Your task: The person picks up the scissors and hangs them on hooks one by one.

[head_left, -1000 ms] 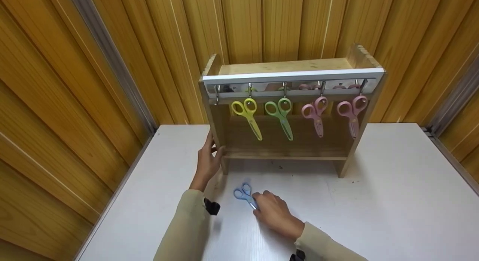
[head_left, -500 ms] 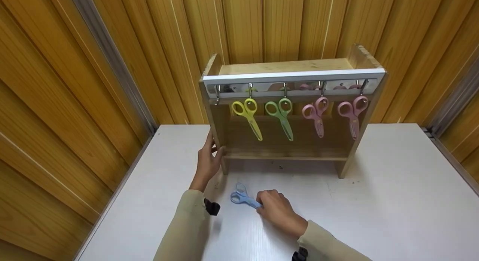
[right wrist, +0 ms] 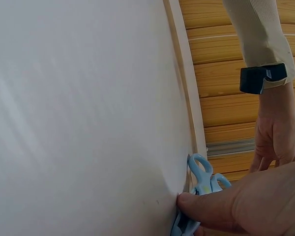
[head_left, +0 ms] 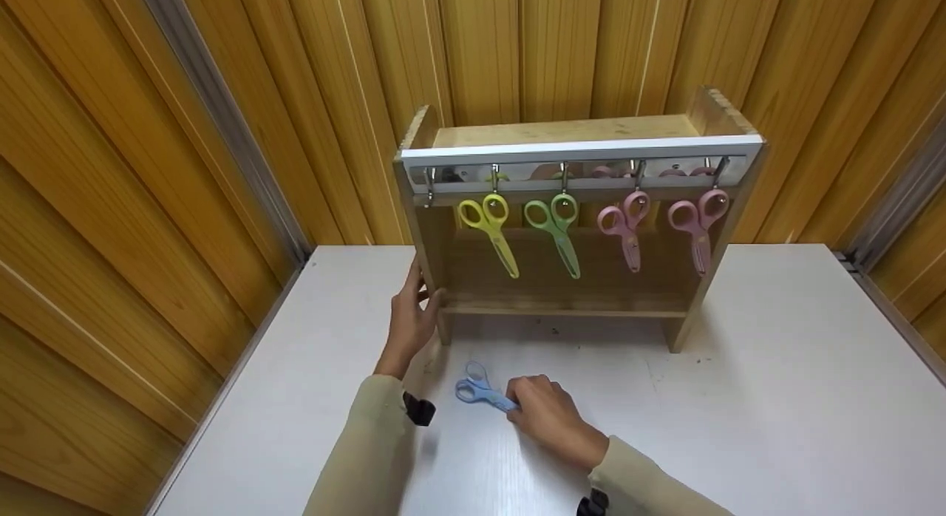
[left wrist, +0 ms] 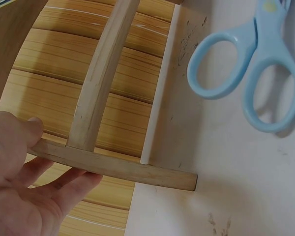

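My right hand [head_left: 550, 420] pinches a pair of light blue scissors [head_left: 484, 393] by the blade end, low over the white table. Their two finger loops point left, toward my left forearm; the blade tips are hidden by my fingers. In the left wrist view the blue scissors [left wrist: 268, 42] appear at upper right. My left hand [head_left: 411, 320] grips the left side panel of a wooden rack [head_left: 562, 312], thumb on one side and fingers on the other. From the rack's hooks hang yellow scissors [head_left: 497, 239], green scissors [head_left: 563, 239] and two pink pairs, one being the inner pink scissors [head_left: 629, 242].
The leftmost hook [head_left: 429, 187] on the rack's metal strip bears no scissors. Wood-panelled walls [head_left: 480, 50] stand behind and beside the white table [head_left: 783, 398]. Dark specks mark the tabletop under and in front of the rack.
Since a second ago the blue scissors have turned, their loops swinging left and down. My right hand has shifted slightly right. My left hand and the rack stay put.
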Available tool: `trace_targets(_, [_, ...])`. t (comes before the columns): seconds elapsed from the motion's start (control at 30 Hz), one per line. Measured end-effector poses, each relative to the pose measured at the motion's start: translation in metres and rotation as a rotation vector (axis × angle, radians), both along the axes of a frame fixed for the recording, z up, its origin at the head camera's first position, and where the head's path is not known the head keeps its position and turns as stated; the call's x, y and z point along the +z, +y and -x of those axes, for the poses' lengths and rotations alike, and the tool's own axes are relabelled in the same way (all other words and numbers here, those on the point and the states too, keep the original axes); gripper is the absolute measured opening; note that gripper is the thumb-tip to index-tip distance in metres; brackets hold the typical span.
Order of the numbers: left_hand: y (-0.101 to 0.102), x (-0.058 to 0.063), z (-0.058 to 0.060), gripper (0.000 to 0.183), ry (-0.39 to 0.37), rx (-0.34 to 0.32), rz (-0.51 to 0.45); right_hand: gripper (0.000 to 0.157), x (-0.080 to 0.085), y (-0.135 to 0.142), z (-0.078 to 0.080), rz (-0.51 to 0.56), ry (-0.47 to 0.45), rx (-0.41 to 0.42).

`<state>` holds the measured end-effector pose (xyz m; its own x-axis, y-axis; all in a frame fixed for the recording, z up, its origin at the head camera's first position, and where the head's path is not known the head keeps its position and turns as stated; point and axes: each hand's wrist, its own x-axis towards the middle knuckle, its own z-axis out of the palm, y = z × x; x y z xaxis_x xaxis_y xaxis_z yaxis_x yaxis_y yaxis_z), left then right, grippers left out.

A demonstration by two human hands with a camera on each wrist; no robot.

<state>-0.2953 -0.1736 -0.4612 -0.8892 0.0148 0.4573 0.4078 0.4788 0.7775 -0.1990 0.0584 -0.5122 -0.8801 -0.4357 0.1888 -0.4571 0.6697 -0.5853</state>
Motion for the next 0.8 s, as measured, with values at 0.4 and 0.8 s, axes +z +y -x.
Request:
trace_targets(0.4, [-0.001, 0.0, 0.001, 0.075, 0.023, -0.001, 0.008, 0.016, 0.004, 0.001, 0.001, -0.007, 0.007, 0.024])
trace_targets(0.8, [-0.001, -0.002, 0.001, 0.074, 0.031, -0.008, 0.01, 0.015, 0.038, 0.011, 0.009, -0.078, 0.121, -0.015])
